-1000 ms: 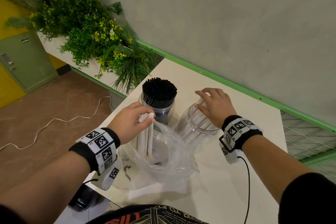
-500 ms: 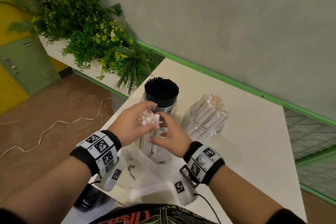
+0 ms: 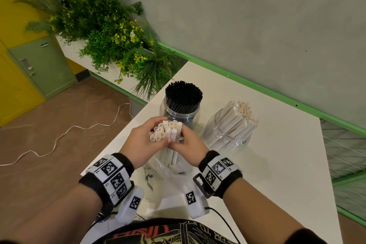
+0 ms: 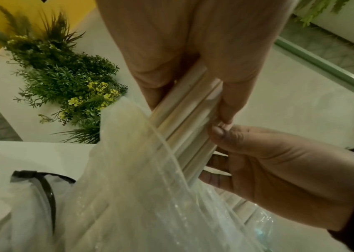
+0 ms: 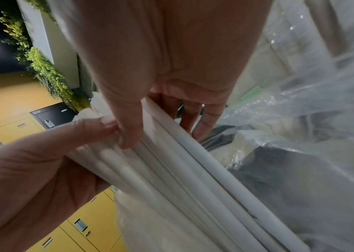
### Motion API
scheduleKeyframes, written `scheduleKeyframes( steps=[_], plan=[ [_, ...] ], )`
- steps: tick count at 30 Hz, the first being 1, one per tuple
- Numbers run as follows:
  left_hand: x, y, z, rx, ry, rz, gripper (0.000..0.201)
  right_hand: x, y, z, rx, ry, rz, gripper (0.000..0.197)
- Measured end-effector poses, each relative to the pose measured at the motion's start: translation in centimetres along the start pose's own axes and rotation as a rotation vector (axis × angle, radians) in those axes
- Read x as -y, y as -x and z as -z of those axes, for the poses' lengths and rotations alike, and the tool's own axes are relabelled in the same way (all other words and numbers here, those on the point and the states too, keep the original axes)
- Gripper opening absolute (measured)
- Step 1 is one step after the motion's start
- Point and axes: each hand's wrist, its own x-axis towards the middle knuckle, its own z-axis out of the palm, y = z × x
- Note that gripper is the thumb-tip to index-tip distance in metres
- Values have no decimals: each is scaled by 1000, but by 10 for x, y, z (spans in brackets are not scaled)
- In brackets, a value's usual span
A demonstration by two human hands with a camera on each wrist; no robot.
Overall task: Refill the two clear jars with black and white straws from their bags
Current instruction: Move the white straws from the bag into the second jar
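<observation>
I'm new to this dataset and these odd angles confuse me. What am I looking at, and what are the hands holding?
No machine here: a person wears cameras on the head and both wrists. The head view looks down at a white table. The left hand and right hand together grip a bundle of white straws, its lower end inside a clear plastic bag. Behind stand a jar of black straws and a jar of white straws. The two wrist views show the same grip close up, from either side.

- Two clear jars: your black-straw jar [image 3: 181, 114] and your white-straw jar [image 3: 229, 134].
- One clear bag [image 3: 168, 168] visible.
- Your two hands: left hand [image 3: 145, 140], right hand [image 3: 189, 145].
- One held white-straw bundle [image 3: 166, 131].
</observation>
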Motion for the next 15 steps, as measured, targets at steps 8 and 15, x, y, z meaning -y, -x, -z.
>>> scheduleKeyframes(
  steps=[8, 15],
  plan=[
    [-3, 3, -7, -14, 56, -40, 38, 3, 7, -1, -112, -110, 19, 34],
    [-4, -1, -6, 7, 31, -32, 33, 3, 8, -4, -191, -105, 49, 27]
  ],
)
